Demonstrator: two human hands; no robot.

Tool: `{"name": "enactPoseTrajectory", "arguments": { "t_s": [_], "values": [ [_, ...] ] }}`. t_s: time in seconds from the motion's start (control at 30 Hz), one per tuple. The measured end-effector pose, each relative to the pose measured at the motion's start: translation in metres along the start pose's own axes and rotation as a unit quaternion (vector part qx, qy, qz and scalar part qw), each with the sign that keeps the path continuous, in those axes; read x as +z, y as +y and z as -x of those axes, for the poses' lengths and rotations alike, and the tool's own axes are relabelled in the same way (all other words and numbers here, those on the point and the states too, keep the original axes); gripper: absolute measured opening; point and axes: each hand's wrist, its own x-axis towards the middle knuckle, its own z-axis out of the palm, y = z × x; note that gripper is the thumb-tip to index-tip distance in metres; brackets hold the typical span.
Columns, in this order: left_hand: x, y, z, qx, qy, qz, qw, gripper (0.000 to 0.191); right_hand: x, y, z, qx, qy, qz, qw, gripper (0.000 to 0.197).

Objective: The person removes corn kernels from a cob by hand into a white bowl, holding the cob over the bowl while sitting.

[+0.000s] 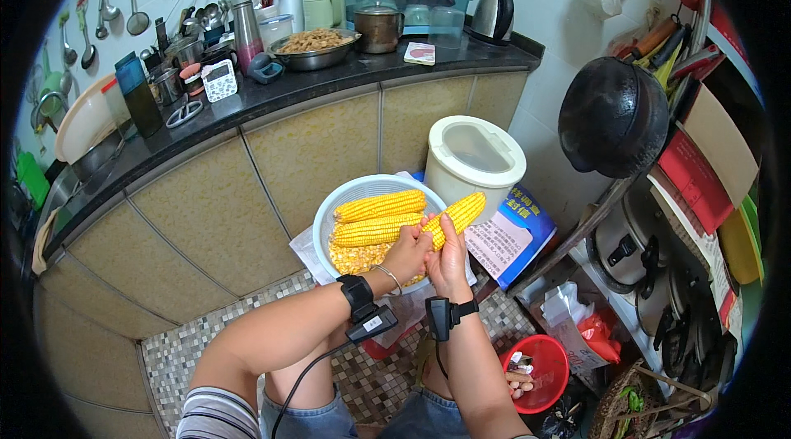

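Note:
An ear of yellow corn (pixel 456 219) slants up to the right, its kernels in full rows along the visible length. My right hand (pixel 450 256) grips it from below, thumb along its side. The curled fingers of my left hand (pixel 409 253) close on its lower end, which the two hands hide. Beneath is a pale blue plastic basin (pixel 322 225). Two more ears lie in it, an upper corn ear (pixel 380 206) and a lower corn ear (pixel 374 230), on top of loose corn kernels (pixel 355 258).
A cream bin with a lid (pixel 477 182) stands just behind the basin, near a blue printed bag (pixel 525 241). To the right are a shelf rack (pixel 571 232) with pots, a hanging black wok (pixel 609 117) and a red bucket (pixel 559 371). A dark countertop (pixel 296 83) runs behind.

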Motion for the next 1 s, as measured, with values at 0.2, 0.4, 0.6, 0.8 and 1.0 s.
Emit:
{"name": "enactPoseTrajectory", "arguments": {
  "t_s": [0.2, 0.4, 0.6, 0.8, 1.0],
  "values": [
    [-0.002, 0.003, 0.002, 0.024, -0.005, -0.079, 0.997, 0.042, -0.001, 0.001, -0.002, -0.009, 0.002, -0.012, 1.0, 0.019],
    [0.005, -0.004, -0.004, 0.042, 0.003, -0.101, 0.994, 0.041, -0.006, -0.001, -0.002, -0.006, 0.003, -0.026, 1.0, 0.019],
    [0.006, -0.056, -0.035, 0.179, 0.055, -0.258, 0.948, 0.043, -0.01, 0.009, -0.008, -0.027, 0.004, 0.001, 1.0, 0.019],
    [0.01, -0.017, -0.008, 0.089, 0.066, -0.174, 0.978, 0.042, -0.014, 0.006, -0.007, -0.027, 0.004, 0.002, 1.0, 0.019],
    [0.008, -0.05, -0.034, 0.295, 0.078, -0.373, 0.876, 0.03, -0.009, 0.005, -0.005, -0.039, 0.008, 0.002, 0.999, 0.02]
  ]
}}
